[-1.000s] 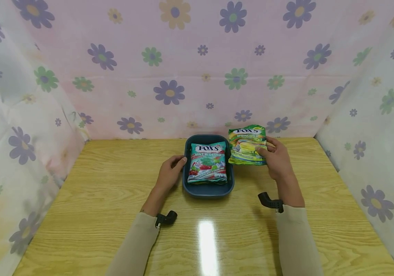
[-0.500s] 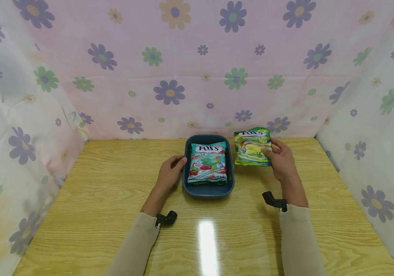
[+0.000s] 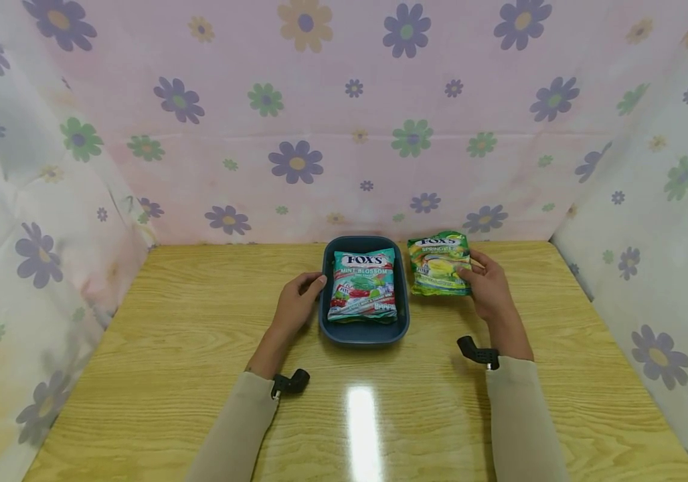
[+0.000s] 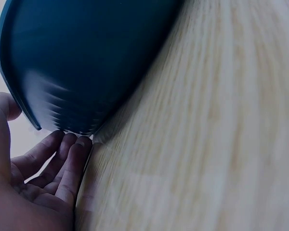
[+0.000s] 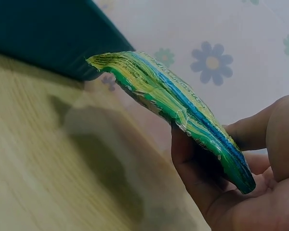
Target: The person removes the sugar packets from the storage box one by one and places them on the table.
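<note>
Left hand [image 3: 297, 300] steadying tray [image 3: 327, 321] near desk's [image 3: 169, 348] far edge, fingers relaxed; right hand [image 3: 488, 288] pinching green candy bag [image 3: 438, 262], lifted just beside the tray's right edge.

Both arms wear long beige sleeves of a smooth, plain fabric, without pattern or visible seams. The left sleeve [image 3: 232, 428] ends just behind the wrist, well back from the fingers, and the right sleeve [image 3: 521, 422] ends at the same place on its arm. At each cuff sits a small black mount with a bent, elbow-shaped body: the left wrist mount [image 3: 291, 383] on the inner side of that wrist, the right wrist mount [image 3: 474, 351] likewise. Both hands are bare, with no rings or gloves.
</note>
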Motion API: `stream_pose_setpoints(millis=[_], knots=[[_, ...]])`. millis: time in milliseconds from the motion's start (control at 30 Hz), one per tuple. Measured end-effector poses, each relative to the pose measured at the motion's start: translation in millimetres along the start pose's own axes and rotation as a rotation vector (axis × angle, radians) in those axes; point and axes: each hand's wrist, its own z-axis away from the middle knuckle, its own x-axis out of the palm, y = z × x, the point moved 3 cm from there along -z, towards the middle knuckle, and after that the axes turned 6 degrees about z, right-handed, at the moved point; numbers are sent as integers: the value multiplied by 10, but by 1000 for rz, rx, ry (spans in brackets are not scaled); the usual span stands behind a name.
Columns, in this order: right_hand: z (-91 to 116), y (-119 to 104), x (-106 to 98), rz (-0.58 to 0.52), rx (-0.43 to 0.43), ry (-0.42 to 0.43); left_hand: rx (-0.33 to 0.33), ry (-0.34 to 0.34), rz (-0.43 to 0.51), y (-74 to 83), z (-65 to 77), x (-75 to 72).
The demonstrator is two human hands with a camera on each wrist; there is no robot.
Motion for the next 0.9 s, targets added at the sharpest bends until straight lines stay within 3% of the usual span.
stream_pose_setpoints(millis=[333, 900], knots=[[-57, 156, 7, 129, 0, 9, 4, 4, -11, 3, 3, -1], [-138, 260, 13, 250, 28, 21, 18, 2, -23, 7, 4, -1]])
